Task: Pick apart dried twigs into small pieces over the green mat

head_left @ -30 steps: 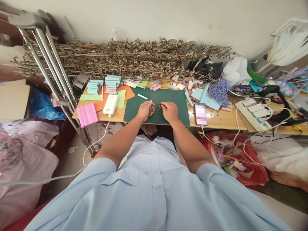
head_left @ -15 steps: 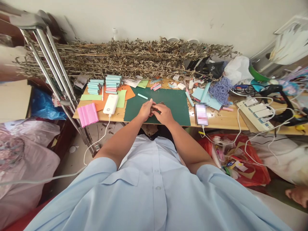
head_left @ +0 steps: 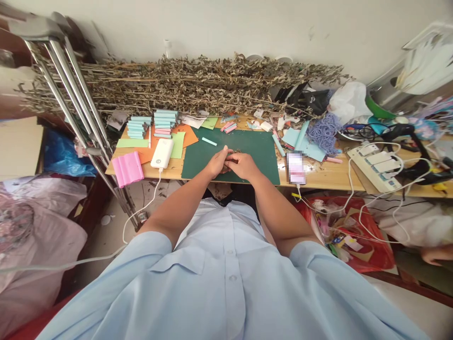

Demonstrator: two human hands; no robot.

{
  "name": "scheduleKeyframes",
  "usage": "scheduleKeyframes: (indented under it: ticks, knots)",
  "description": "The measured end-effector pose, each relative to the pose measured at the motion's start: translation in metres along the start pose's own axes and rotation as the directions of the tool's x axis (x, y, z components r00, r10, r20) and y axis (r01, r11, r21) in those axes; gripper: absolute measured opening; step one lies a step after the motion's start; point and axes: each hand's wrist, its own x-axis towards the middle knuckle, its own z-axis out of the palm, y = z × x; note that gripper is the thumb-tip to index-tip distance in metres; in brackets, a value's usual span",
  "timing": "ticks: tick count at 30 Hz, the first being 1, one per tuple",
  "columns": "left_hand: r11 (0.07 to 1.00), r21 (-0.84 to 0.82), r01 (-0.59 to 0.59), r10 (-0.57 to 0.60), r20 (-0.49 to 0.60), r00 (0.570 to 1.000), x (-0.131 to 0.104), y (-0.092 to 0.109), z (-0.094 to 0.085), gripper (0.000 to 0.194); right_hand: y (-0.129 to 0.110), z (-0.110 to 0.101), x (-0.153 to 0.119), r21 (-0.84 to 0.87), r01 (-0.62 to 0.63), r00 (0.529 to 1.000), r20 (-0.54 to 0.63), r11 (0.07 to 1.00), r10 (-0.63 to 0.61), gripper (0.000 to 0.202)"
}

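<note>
My left hand [head_left: 217, 163] and my right hand [head_left: 245, 165] meet over the front middle of a green cutting mat [head_left: 262, 150]. Both are curled, fingertips together, round a small clump of brown dried leaves [head_left: 226, 168]. The fingers cover most of the clump, so its shape is unclear. A few more dried leaf bits show just behind the fingers. One pale blue paper roll [head_left: 209, 141] lies alone on the mat, beyond my left hand. Stacked blue and pink paper rolls [head_left: 165, 119] stand at the back left of the table.
Long bundles of dried leafy stalks [head_left: 198, 85] line the wall. A white power bank [head_left: 162, 153] and pink paper [head_left: 127, 169] lie left; a phone [head_left: 296, 167], purple yarn [head_left: 323, 134] and a power strip [head_left: 375, 167] lie right. Crutches [head_left: 71, 89] lean left. Another person's hand [head_left: 437, 256] shows far right.
My fingers have shifted slightly over the dried leaves, the left ones a little more extended. At the far right, the other person's hand has moved up. The rolls lie as before.
</note>
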Motion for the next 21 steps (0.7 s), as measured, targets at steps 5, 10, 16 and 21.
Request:
scheduleKeyframes:
  ticks: [5, 10, 16, 21]
  knots:
    - [0.993, 0.058, -0.098, 0.09, 0.13, 0.987, 0.004, -0.008, -0.002, 0.068, -0.003, -0.006, 0.002, -0.104, 0.012, 0.999, 0.033, 0.994, -0.009, 0.015]
    - [0.975, 0.121, -0.187, 0.169, 0.149, 0.974, 0.002, -0.008, -0.003, 0.065, -0.002, 0.003, 0.0, -0.05, -0.03, 0.998, -0.064, 0.998, 0.027, 0.012]
    - [0.976, 0.111, -0.185, 0.175, 0.091, 0.98, 0.001, -0.006, -0.006, 0.057, 0.011, 0.027, -0.002, 0.458, -0.152, 0.933, -0.226, 0.876, 0.28, 0.018]
    - [0.975, 0.087, -0.206, 0.196, 0.115, 0.974, 0.004, -0.009, -0.009, 0.059, 0.017, 0.038, -0.002, 0.669, -0.148, 0.872, -0.26, 0.729, 0.415, 0.022]
